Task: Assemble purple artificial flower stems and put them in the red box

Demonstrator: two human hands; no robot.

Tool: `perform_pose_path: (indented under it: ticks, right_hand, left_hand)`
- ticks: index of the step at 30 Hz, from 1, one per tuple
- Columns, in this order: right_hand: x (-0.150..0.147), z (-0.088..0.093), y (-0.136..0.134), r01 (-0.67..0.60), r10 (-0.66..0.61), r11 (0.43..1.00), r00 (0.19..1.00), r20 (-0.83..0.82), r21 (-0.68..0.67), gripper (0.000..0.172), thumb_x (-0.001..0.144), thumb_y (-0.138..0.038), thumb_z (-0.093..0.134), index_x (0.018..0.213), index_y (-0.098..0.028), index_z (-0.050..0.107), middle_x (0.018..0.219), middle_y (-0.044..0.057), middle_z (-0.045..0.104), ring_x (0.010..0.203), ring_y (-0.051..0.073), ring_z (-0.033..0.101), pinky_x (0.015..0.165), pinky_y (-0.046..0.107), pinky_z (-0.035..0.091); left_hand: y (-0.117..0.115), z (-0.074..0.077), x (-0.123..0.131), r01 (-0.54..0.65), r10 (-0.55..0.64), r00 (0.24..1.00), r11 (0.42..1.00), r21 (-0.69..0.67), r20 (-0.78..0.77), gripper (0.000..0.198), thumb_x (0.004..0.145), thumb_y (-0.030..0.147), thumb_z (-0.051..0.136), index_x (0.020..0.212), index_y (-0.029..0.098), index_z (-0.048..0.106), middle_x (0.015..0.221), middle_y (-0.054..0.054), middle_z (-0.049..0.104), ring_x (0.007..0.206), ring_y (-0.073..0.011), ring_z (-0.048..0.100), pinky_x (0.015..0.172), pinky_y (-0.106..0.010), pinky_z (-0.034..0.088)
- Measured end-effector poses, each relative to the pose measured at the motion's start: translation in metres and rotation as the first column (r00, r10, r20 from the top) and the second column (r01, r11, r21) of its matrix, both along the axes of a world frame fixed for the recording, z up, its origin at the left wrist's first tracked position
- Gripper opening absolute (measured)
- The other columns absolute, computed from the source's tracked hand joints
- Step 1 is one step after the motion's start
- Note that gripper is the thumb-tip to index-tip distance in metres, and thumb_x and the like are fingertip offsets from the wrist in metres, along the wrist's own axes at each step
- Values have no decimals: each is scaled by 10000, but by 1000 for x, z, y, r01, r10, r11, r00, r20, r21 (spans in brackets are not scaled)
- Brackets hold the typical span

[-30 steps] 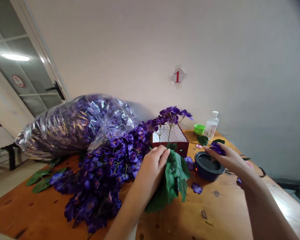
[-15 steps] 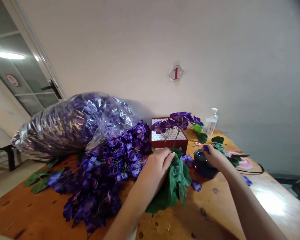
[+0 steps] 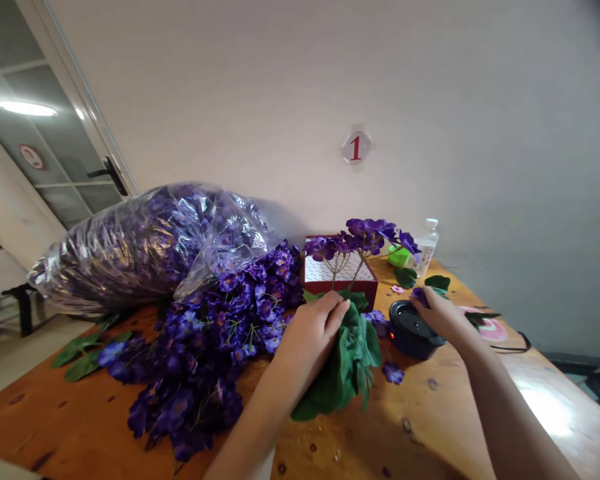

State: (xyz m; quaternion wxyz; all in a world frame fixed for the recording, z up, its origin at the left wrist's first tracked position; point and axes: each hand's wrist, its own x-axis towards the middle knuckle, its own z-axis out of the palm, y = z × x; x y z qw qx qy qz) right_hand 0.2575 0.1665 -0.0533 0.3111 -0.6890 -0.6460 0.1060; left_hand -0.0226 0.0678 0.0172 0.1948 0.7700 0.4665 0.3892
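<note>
Your left hand [image 3: 313, 340], closed, grips a bunch of artificial green leaves [image 3: 343, 377]; your right hand [image 3: 443, 317] pinches a purple blossom [image 3: 419, 296] above the round black container [image 3: 410, 330] on the bench [image 3: 430, 417].

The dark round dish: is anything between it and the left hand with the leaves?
Yes. First the bunch of green leaves in the left hand, then a small purple flower on the wooden table, just left of the dark round dish.
</note>
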Motion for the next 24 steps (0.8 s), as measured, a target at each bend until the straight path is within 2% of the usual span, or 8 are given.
perform_pose_path:
  ticks: [4, 7, 10, 13, 17, 19, 21, 24]
  right_hand:
    - [-5, 2, -2, -3, 23, 996, 974, -227, 86, 199, 704, -279, 619, 668, -240, 427, 643, 30, 566, 681, 235, 566, 587, 292, 365]
    - [-10, 9, -6, -7, 62, 993, 872, -486, 116, 238, 655, -311, 677, 653, -229, 453, 560, -19, 484, 534, 168, 479, 492, 263, 328]
    - [-8, 25, -12, 42, 142, 975, 637, -757, 218, 250, 763, -407, 547, 668, -221, 409, 575, -55, 399, 435, 83, 349, 423, 216, 280]
    - [3, 47, -24, 177, 238, 932, 355, -904, 315, 221, 817, -279, 406, 631, -208, 311, 602, -77, 280, 407, 27, 240, 409, 171, 259]
    - [7, 72, -51, 295, 371, 878, 76, -926, 376, 167, 777, -132, 346, 618, -180, 358, 636, -67, 262, 403, -3, 253, 403, 127, 280]
    - [-6, 82, -68, 340, 517, 812, -39, -855, 475, 115, 752, -122, 388, 652, -166, 424, 654, -51, 316, 412, 0, 282, 391, 124, 285]
    - [-26, 89, -84, 286, 627, 757, -67, -776, 588, 68, 730, -121, 479, 690, -174, 466, 651, -37, 385, 413, 15, 300, 365, 136, 264]
    - [-56, 88, -98, -78, 560, 828, 65, -826, 555, 144, 767, -206, 610, 691, -203, 488, 611, -38, 429, 392, 31, 295, 339, 158, 201]
  left_hand:
    - [-3, 4, 0, -23, 21, 998, 999, -34, -58, 275, 939, 364, 371, 766, 205, 515, 643, 12, 537, 616, -142, 536, 605, -246, 377]
    - [-3, 6, 0, -47, 46, 996, 999, -13, -74, 273, 937, 358, 386, 792, 198, 553, 689, -6, 585, 667, -156, 570, 643, -254, 401]
    - [-2, 5, -2, -40, 42, 997, 999, 29, -68, 289, 940, 367, 390, 819, 194, 587, 752, -21, 629, 722, -163, 590, 666, -250, 413]
    - [1, 2, -2, 16, -8, 994, 997, 73, -112, 295, 944, 366, 397, 822, 192, 602, 763, -19, 655, 722, -160, 609, 664, -241, 417]
    - [8, -6, 2, 86, -36, 950, 986, 146, -311, 277, 942, 349, 415, 849, 196, 627, 813, -35, 691, 756, -182, 646, 665, -245, 425]
    - [11, -10, 5, 125, -44, 905, 978, 165, -423, 265, 938, 348, 425, 871, 203, 636, 825, -37, 700, 758, -193, 656, 642, -245, 422]
    - [12, -13, 7, 184, -74, 856, 968, 168, -511, 270, 940, 344, 422, 855, 204, 637, 814, -32, 702, 734, -189, 657, 611, -238, 410]
    - [12, -14, 7, 259, -122, 819, 950, 172, -560, 285, 938, 341, 429, 796, 200, 631, 790, -24, 699, 716, -179, 654, 594, -230, 395]
